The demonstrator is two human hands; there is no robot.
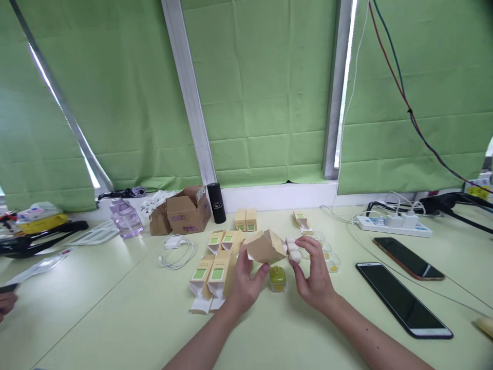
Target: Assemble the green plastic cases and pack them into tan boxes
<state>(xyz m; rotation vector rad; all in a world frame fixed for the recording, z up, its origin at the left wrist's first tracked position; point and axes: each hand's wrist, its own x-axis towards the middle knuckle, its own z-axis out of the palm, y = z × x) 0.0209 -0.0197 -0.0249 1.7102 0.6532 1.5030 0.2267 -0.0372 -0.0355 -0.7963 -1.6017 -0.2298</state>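
Observation:
My left hand (245, 282) grips a small tan cardboard box (265, 246), held tilted just above the pale green table (127, 318). My right hand (314, 272) is beside it, fingers curled around a small white piece (293, 252) at the box's open end. Below the box a small yellow-green item (278, 278) in a clear case rests on the table. Several tan boxes with green labels (213, 270) lie to the left of my left hand. Two closed boxes (246, 220) stand behind.
Two dark phones (402, 299) lie at the right, with a white power strip (393, 224) and cables behind. A brown carton (188, 210), black cylinder (216, 203), clear bottle (126, 218) and white cable (177, 252) sit left of centre. Another person's hand (5, 304) shows at the left edge.

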